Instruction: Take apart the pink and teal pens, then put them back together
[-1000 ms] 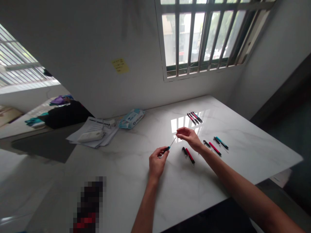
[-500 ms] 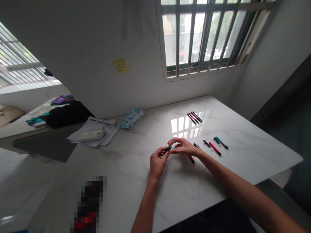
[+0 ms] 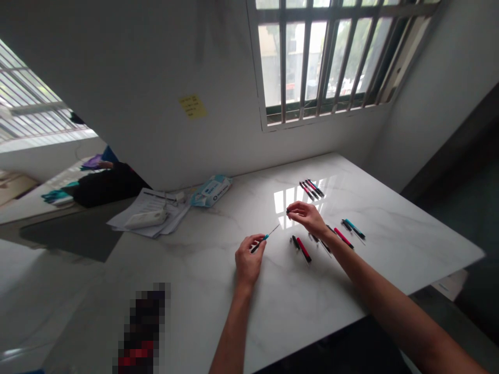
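My left hand [image 3: 248,258] is closed on a teal pen part [image 3: 262,240] whose thin refill [image 3: 274,229] sticks out up and to the right. My right hand [image 3: 310,216] hovers just above the white marble table [image 3: 218,270], pinching a small dark piece [image 3: 288,211] between thumb and fingers, a little apart from the refill tip. Right below that hand lie a red and black pen [image 3: 302,248] and loose dark pen parts [image 3: 317,240].
More pens lie further right [image 3: 350,229] and a small bundle of pens [image 3: 312,189] sits near the window reflection. A wipes pack [image 3: 211,190], papers with a white object [image 3: 150,214] and a dark bag [image 3: 105,184] are at the back left. The table edge runs near right.
Half a second ago both hands met at the pen; my right hand has since pulled up and away to the right with a small dark piece, and the refill shows bare again.
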`<action>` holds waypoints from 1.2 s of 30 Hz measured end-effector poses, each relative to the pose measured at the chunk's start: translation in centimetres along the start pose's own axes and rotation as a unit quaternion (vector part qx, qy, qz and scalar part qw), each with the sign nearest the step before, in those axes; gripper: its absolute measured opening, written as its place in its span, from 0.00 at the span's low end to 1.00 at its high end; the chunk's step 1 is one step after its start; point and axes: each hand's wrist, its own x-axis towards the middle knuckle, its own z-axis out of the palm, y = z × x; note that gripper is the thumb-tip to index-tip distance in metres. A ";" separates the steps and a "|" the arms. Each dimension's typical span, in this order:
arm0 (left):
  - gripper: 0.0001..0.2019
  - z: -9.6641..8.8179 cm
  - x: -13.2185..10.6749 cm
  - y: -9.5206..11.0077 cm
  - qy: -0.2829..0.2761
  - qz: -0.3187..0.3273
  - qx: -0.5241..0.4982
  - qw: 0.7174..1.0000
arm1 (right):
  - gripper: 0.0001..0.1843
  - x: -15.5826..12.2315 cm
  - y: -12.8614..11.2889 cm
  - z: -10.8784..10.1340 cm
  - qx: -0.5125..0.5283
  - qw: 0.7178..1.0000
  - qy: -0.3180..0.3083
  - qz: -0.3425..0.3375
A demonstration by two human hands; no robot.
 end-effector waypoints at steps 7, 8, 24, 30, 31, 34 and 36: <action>0.06 -0.3 0.0 0.0 0.019 0.032 0.036 0.999 | 0.11 -0.7 -0.6 -0.3 -0.189 0.970 -0.114 -0.102; 0.06 -0.3 0.0 -0.1 0.020 0.032 0.036 0.999 | 0.11 -0.8 -0.7 -0.3 -0.184 0.971 -0.116 -0.101; 0.05 0.0 -0.3 0.6 -0.018 0.074 0.062 0.995 | 0.09 -1.5 -0.9 1.4 -0.185 0.964 -0.170 -0.083; 0.05 0.1 -0.4 0.7 -0.036 0.094 0.071 0.992 | 0.09 -1.8 0.0 2.3 -0.192 0.961 -0.179 -0.083; 0.05 0.1 -0.4 0.7 -0.037 0.096 0.072 0.992 | 0.09 -1.8 0.2 2.3 -0.195 0.962 -0.176 -0.080; 0.05 0.1 -0.4 0.5 -0.039 0.095 0.065 0.993 | 0.10 -1.7 0.5 2.0 -0.210 0.961 -0.164 -0.068; 0.05 0.1 -0.4 0.4 -0.040 0.088 0.050 0.994 | 0.12 -1.7 0.5 1.8 -0.215 0.960 -0.168 -0.064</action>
